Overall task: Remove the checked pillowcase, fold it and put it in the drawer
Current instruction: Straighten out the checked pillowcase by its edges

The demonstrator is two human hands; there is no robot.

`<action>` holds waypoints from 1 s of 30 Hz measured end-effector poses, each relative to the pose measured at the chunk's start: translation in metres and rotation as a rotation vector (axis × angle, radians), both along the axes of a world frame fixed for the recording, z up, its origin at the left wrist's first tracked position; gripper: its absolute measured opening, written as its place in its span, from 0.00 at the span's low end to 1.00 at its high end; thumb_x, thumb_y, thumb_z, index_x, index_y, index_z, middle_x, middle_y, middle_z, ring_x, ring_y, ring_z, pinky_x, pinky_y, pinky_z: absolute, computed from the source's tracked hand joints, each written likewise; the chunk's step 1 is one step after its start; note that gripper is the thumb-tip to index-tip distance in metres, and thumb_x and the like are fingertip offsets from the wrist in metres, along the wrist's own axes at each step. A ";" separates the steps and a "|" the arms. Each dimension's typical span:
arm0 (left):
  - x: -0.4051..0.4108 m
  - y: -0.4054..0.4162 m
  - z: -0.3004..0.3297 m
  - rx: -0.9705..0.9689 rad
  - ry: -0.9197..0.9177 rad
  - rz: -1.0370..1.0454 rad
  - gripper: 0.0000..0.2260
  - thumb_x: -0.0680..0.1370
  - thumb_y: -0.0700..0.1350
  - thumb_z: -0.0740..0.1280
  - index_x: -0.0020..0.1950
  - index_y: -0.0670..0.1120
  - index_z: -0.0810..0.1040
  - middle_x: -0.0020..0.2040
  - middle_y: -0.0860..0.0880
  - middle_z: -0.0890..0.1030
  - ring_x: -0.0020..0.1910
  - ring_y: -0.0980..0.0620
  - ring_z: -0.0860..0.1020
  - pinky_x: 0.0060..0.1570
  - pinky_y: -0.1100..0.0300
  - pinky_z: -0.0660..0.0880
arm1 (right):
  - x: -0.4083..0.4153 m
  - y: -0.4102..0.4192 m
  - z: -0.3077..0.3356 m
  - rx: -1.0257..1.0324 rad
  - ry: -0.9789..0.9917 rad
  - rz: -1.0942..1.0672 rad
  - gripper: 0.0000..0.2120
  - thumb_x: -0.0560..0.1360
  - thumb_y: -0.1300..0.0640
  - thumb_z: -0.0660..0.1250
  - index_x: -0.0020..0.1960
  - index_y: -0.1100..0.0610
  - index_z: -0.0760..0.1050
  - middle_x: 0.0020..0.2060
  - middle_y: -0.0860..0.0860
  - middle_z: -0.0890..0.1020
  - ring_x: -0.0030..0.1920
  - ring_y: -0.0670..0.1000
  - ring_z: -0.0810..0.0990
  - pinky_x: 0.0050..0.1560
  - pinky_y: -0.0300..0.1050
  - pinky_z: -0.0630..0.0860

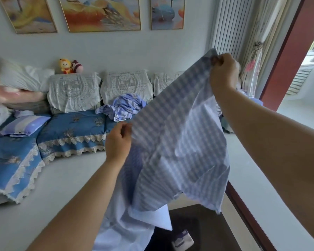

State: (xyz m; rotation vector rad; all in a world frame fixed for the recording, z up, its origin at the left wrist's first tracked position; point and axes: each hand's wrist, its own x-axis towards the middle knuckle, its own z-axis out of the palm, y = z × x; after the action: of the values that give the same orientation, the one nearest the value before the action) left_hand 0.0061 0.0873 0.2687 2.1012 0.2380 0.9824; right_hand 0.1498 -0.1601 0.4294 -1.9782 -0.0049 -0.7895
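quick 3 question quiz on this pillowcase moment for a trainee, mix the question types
1. True or false: both hands grip the checked pillowcase.
2. Which hand is higher? A) left hand B) right hand
3. Fill in: two plush toys sit on top of the sofa's ____.

Key: 1 true; 2 B; 3 backrest

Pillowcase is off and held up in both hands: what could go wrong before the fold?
The pillowcase hangs slanted, the right hand pinching one corner high, the left hand gripping an edge lower, so the fold may come out crooked. Its loose lower end hangs low and could drag on the floor.
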 end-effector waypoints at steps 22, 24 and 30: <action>-0.011 0.044 -0.012 -0.153 -0.223 0.222 0.04 0.81 0.41 0.59 0.51 0.40 0.70 0.40 0.48 0.73 0.36 0.49 0.71 0.35 0.58 0.67 | 0.006 -0.024 -0.040 0.022 0.191 0.063 0.16 0.79 0.51 0.60 0.47 0.63 0.77 0.36 0.53 0.74 0.46 0.59 0.77 0.45 0.48 0.70; -0.012 0.042 -0.026 -0.055 -0.027 0.209 0.09 0.82 0.46 0.58 0.52 0.41 0.71 0.40 0.48 0.74 0.37 0.46 0.74 0.36 0.56 0.69 | 0.005 -0.026 -0.047 0.068 0.198 0.054 0.17 0.80 0.49 0.60 0.40 0.60 0.74 0.31 0.47 0.68 0.41 0.55 0.72 0.43 0.47 0.67; -0.019 0.061 -0.042 0.008 1.189 -0.458 0.28 0.71 0.67 0.65 0.40 0.39 0.77 0.40 0.43 0.81 0.40 0.46 0.80 0.42 0.55 0.78 | 0.017 -0.031 -0.048 0.036 0.182 0.012 0.12 0.79 0.54 0.59 0.51 0.60 0.76 0.37 0.50 0.75 0.44 0.57 0.75 0.42 0.49 0.70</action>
State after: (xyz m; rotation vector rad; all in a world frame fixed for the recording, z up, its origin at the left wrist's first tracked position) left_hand -0.0126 0.1481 0.2271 2.3433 0.3005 -0.6034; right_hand 0.1664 -0.1913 0.3814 -2.0075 0.1044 -0.5953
